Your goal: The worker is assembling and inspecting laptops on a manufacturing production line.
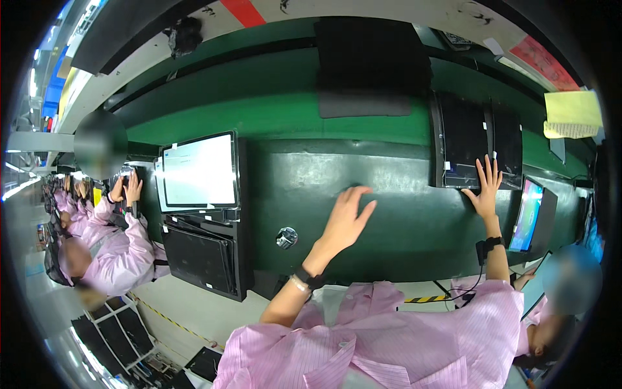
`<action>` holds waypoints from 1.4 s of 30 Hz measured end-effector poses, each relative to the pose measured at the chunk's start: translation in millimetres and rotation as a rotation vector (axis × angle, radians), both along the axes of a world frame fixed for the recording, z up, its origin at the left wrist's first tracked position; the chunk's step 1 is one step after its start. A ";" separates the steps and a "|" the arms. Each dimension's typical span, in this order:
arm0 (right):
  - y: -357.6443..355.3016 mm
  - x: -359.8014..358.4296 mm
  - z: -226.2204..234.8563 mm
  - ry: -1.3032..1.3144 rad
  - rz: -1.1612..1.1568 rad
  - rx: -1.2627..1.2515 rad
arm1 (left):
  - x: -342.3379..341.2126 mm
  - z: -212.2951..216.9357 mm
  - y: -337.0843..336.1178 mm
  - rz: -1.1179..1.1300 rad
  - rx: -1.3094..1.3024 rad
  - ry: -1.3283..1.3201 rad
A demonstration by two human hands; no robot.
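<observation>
Co-worker faces were blurred. The right hand (485, 188) covered the near edge of the dark panel (464, 150). The lit monitor's (200, 171) screen content was too small to tell.

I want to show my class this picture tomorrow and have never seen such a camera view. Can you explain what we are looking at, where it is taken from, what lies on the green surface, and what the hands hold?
One wide fisheye camera on a person's head looks down, so straight edges bend. The person wears a pink striped coat. Their left hand hovers open over the green belt, holding nothing. Their right hand rests on a dark flat panel. To the left lies a lit screen; a small round metal part sits near the belt's edge. Other workers sit alongside.
</observation>
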State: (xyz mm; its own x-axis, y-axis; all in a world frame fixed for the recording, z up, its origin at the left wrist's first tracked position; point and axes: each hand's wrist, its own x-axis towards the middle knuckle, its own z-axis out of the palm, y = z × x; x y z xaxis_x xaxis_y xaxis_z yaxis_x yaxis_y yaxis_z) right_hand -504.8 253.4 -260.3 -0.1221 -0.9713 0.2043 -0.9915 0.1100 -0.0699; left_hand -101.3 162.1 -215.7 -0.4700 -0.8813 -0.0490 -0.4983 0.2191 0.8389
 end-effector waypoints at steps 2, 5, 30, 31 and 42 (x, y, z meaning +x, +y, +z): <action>-11.2 1.3 -5.1 -0.010 0.003 0.010 | -28.7 1.9 -11.7 -0.087 0.175 0.134; -44.4 -8.4 -16.2 0.015 -0.046 -0.080 | -53.7 1.5 -12.0 -0.162 0.083 0.163; -69.7 435.5 13.9 -1.075 0.497 -0.023 | 279.7 63.7 178.4 -0.177 0.655 0.127; -48.0 446.1 14.0 -0.955 0.633 -0.010 | 298.6 50.5 206.5 -0.065 0.766 0.162; 112.0 577.4 -134.1 -0.648 0.850 1.215 | 330.6 -179.8 429.7 1.453 0.977 0.875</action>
